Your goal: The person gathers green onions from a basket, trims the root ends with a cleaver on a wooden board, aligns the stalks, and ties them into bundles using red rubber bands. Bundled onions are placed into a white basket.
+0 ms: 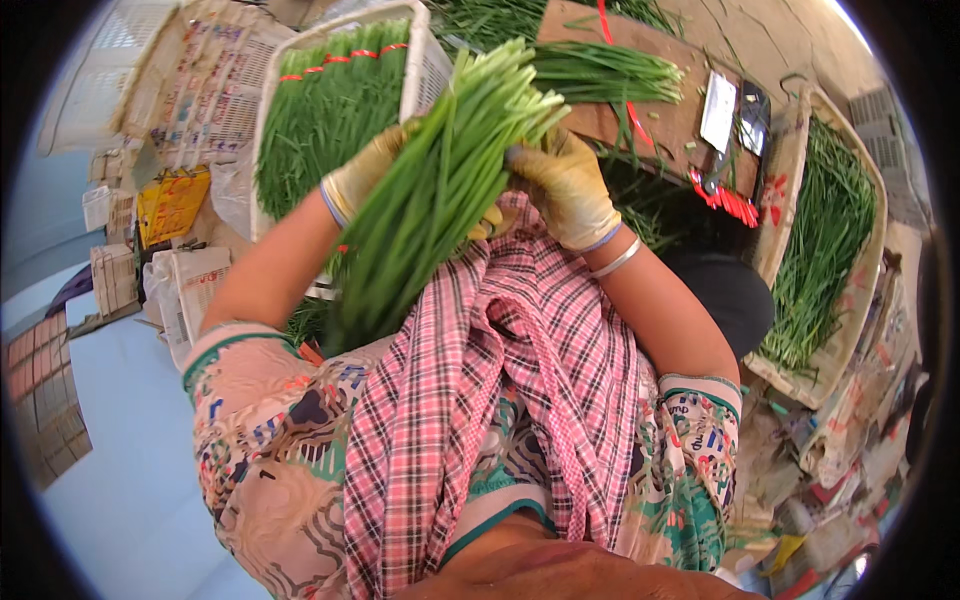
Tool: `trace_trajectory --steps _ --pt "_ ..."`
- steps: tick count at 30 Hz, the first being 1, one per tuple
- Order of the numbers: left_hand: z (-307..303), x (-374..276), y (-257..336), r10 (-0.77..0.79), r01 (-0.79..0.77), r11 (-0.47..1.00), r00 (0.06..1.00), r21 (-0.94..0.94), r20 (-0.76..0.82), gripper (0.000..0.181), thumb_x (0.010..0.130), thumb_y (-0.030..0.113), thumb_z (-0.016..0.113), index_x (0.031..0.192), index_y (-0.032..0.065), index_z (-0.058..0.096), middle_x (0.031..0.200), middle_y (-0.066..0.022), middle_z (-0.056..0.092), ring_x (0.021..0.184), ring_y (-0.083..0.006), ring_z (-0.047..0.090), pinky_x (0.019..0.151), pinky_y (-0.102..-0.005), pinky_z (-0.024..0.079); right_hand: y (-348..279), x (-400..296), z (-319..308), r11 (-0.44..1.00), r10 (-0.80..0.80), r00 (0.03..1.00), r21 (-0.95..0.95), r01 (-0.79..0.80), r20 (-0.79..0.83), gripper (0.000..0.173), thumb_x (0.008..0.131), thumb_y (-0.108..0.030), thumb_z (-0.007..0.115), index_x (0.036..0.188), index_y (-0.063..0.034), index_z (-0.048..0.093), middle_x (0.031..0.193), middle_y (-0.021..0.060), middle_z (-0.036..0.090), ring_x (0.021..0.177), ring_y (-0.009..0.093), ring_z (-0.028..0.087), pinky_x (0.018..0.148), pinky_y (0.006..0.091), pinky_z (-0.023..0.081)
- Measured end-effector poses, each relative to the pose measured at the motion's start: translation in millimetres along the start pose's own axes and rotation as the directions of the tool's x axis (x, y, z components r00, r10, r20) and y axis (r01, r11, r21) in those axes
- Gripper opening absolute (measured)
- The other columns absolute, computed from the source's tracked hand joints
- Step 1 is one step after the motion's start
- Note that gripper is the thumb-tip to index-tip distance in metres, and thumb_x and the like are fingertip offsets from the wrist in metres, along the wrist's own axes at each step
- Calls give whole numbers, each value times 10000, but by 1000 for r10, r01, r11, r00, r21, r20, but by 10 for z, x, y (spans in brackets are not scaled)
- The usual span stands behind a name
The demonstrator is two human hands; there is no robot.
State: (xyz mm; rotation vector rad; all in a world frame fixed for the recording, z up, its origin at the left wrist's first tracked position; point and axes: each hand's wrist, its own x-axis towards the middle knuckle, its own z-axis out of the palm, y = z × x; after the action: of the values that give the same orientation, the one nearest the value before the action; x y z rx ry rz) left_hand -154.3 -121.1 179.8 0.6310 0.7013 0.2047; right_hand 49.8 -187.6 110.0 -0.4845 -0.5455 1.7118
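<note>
A thick bunch of garlic chives (442, 180) is held up in front of my chest, its pale cut ends pointing up and right and its leaves hanging down to the left. My left hand (367, 176), in a yellowed work glove, supports it from the left, with part of the hand hidden behind the leaves. On the other side my gloved right hand (570, 187) pinches stalks near the pale ends. Beyond them, another chive bunch (607, 71) lies on a brown board (660, 142) across a red tie strip (637, 124).
Red-banded chive bundles (330, 127) fill a white plastic crate (262, 112) at the upper left. A cleaver (718, 112), a dark shiny object (752, 120) and red ties (724, 199) are at the board's right end. Loose chives (825, 232) fill another crate (780, 187) at right.
</note>
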Motion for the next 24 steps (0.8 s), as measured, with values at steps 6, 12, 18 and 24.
trace_trajectory --steps 6,12,18,24 --pt "29 141 -668 -2 51 950 988 -308 156 727 874 525 594 1406 52 444 1287 -226 569 1065 -418 617 956 -545 489 -259 -538 -521 873 278 941 -358 -332 -194 422 884 -159 656 1238 35 533 1127 109 647 939 192 652 827 319 539" --pt "143 143 -701 124 -148 970 983 -190 -132 616 922 419 584 1410 72 445 1333 -122 565 1149 -238 597 1013 -398 474 -694 -543 -542 675 -365 930 -698 240 -33 315 922 -148 629 1193 12 618 1213 113 634 1084 183 593 942 289 464" --pt "379 53 -648 49 -77 980 988 -186 -149 649 908 438 604 1415 70 437 1342 -119 557 1166 -240 579 1016 -391 467 -626 -147 -317 -104 -255 868 -905 414 426 251 802 -226 698 1002 -75 715 1183 175 629 1157 331 558 1049 438 383" --pt "215 53 -830 152 -203 950 964 -236 -218 448 942 334 587 1306 74 559 1186 -92 658 1014 -199 655 924 -334 529 -437 -225 -370 783 -243 962 -610 119 -123 156 947 -145 617 1013 -14 672 972 27 679 842 85 605 695 227 500"
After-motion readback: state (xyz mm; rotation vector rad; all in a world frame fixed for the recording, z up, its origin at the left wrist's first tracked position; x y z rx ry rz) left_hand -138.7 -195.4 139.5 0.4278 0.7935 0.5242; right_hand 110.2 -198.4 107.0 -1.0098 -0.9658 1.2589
